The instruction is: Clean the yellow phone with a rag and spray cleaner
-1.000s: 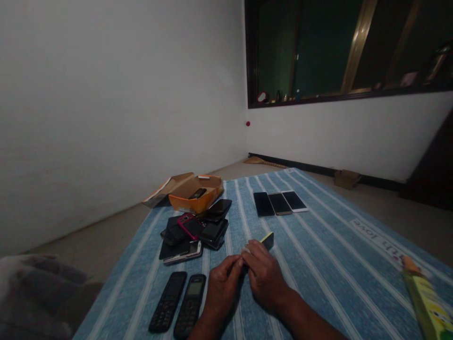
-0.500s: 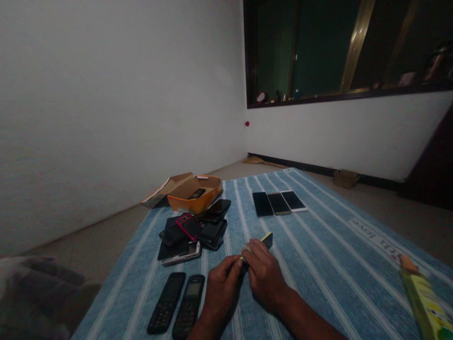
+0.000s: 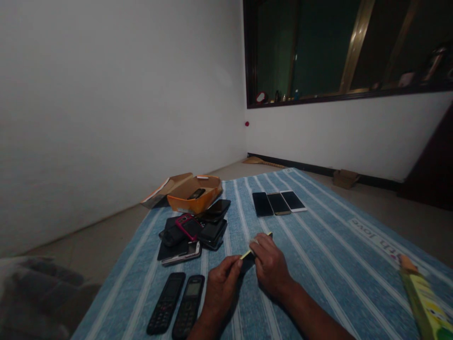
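A thin phone with a yellow-green edge (image 3: 247, 255) is held on its side above the striped cloth. My left hand (image 3: 223, 283) pinches its near end between thumb and fingers. Farther along that edge, my right hand (image 3: 271, 262) is closed on a small whitish wipe (image 3: 254, 242), possibly tissue or cloth, pressed to the phone. My fingers hide most of the phone's far part; only its tip shows past them. Two black keypad phones, one at the left (image 3: 166, 302) and one beside it (image 3: 188, 306), lie next to my left hand.
A pile of phones (image 3: 177, 250) lies left of centre, before an open orange box (image 3: 198, 204) with a phone inside. Three smartphones (image 3: 279, 204) form a row farther back. A yellow-green packet (image 3: 423, 302) lies at the right edge of the blue striped cloth (image 3: 318, 264).
My right hand has slid away from my left along the phone's edge, up and to the right, with the wipe. More of the yellow-green edge shows. My left hand stays in place.
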Available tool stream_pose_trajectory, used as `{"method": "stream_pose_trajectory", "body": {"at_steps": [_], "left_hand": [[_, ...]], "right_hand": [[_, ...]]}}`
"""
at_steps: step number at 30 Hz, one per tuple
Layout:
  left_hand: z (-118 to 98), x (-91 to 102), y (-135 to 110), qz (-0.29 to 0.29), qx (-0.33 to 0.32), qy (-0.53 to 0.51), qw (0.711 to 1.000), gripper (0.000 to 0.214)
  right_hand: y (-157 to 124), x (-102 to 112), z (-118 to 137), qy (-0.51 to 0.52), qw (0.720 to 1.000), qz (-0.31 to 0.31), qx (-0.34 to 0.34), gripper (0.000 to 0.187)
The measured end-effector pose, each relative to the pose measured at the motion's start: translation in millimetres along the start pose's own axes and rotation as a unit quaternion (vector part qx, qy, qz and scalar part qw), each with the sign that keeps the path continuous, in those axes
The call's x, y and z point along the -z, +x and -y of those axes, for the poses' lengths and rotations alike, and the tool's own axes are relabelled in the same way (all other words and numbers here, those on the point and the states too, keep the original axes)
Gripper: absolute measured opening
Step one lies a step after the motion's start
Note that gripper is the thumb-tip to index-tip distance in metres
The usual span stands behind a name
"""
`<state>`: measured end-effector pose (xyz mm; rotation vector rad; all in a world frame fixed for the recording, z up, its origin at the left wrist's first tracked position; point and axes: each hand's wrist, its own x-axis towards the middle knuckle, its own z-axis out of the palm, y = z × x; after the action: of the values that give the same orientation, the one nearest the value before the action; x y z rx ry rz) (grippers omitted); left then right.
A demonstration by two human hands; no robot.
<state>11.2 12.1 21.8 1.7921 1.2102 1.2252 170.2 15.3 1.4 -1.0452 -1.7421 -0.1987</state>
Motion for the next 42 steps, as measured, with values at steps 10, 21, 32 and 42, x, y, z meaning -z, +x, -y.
{"method": "stream_pose_trajectory", "body": {"at_steps": [10, 21, 32, 42], "left_hand": [[-0.2, 0.9, -0.8, 0.002, -0.018, 0.000, 1.000, 0.026], [-3.1, 0.1, 0.3, 0.003, 0.005, -0.026, 1.000, 0.027], [-0.5, 0.4, -1.8, 0.009, 0.009, -0.019, 1.000, 0.028], [0.8, 4.7, -2.4, 0.032, 0.010, -0.021, 0.999, 0.026]], "right_hand": [[1.6, 0.4, 4.7, 0.017, 1.000, 0.013, 0.000, 0.039], [0.0, -2.6, 10.3, 0.008, 0.999, 0.014, 0.029, 0.039], [1.2, 2.5, -16.9, -0.011, 1.000, 0.000, -0.003, 0.041], [0.3, 1.7, -14.2, -0.016, 1.000, 0.011, -0.007, 0.040]]}}
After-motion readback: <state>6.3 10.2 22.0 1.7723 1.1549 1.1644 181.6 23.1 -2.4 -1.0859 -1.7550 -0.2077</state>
